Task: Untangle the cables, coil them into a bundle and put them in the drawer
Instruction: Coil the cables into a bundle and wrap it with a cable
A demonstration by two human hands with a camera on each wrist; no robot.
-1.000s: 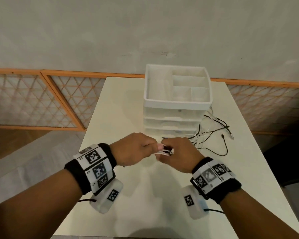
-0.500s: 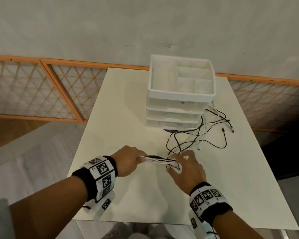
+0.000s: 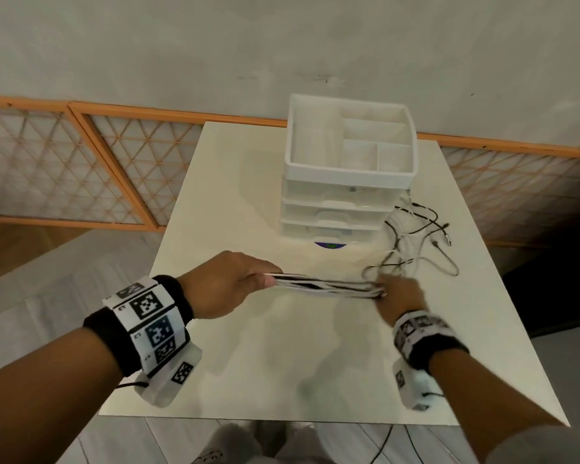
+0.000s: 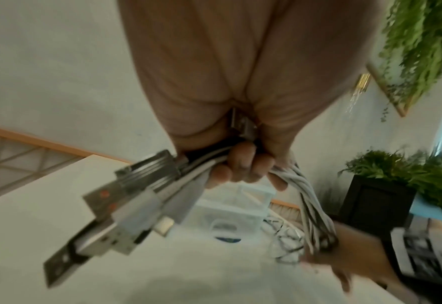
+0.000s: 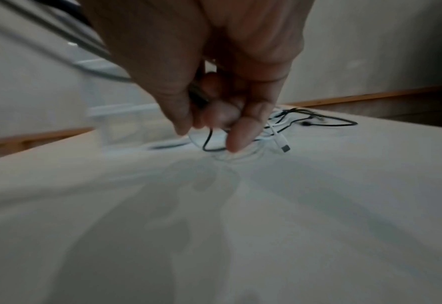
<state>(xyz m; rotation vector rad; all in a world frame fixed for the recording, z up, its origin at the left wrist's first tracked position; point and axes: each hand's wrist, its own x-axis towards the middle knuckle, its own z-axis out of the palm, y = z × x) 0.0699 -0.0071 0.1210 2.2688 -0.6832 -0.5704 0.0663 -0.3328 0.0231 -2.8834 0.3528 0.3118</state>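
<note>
A bunch of white and black cables (image 3: 325, 285) stretches taut between my two hands above the white table (image 3: 282, 363). My left hand (image 3: 228, 283) grips the end with the USB plugs (image 4: 116, 207), fingers curled round the strands (image 4: 240, 164). My right hand (image 3: 399, 293) holds the strands further along, fingers curled round them (image 5: 214, 107). The loose tails (image 3: 416, 242) lie tangled on the table right of the white drawer unit (image 3: 335, 209), whose drawers are closed. An open divided tray (image 3: 349, 145) sits on top of the unit.
A small blue and green disc (image 3: 330, 245) lies in front of the drawer unit's base. Orange lattice panels (image 3: 81, 169) run along the wall behind the table. Potted plants (image 4: 409, 174) stand off to one side in the left wrist view.
My hands have drawn apart: the left moved left, the right moved right along the cables, so the bunch between them is longer and straighter. The view shifted back from the table.
</note>
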